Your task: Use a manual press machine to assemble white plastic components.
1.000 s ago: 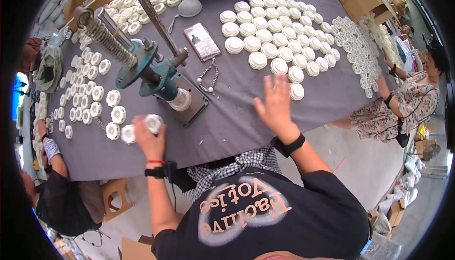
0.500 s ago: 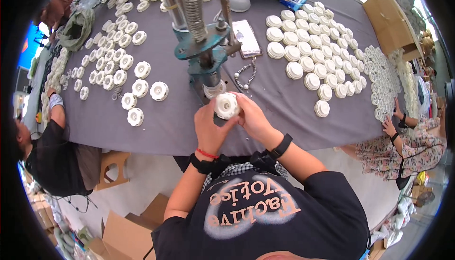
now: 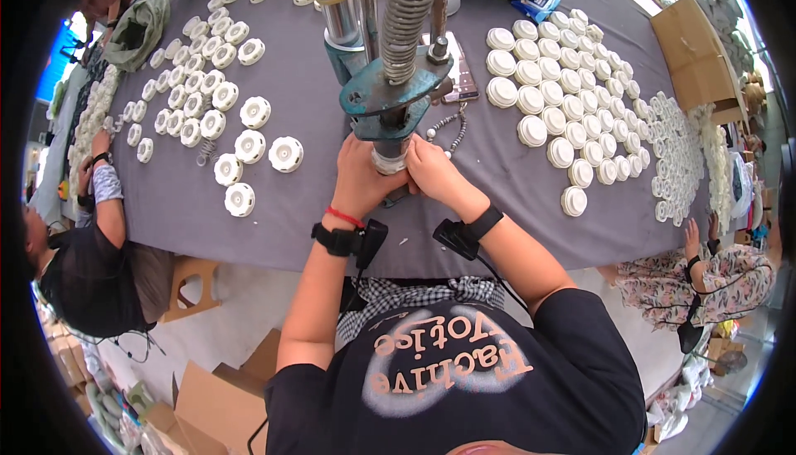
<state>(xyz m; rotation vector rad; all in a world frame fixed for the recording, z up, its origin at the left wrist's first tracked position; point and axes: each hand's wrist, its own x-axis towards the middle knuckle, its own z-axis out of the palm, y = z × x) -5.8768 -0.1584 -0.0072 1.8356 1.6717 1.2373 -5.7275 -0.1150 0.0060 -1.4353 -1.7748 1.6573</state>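
A hand press with a teal metal plate (image 3: 383, 100) and a large coil spring (image 3: 408, 20) stands directly ahead of me. Beneath its ram is a white round plastic part (image 3: 388, 163), mostly hidden by my fingers and the press. My left hand (image 3: 358, 177) wraps round its left side, thumb laid across the front. From the right, my right hand (image 3: 438, 175) closes in with bent fingers at the part's edge; the fingertips are partly covered by the press.
Ribbed white knobs (image 3: 213, 123) lie spread at left, with a small loose spring (image 3: 206, 152) among them. Stepped white caps (image 3: 551, 119) and small clear rings (image 3: 676, 161) cover the right. A phone (image 3: 464, 74) and beaded strap (image 3: 452, 132) lie behind the press. People sit at both sides.
Both hands have moved forward with the white part, from in front of the press to beneath its ram. The part's face, visible before, is now mostly covered.
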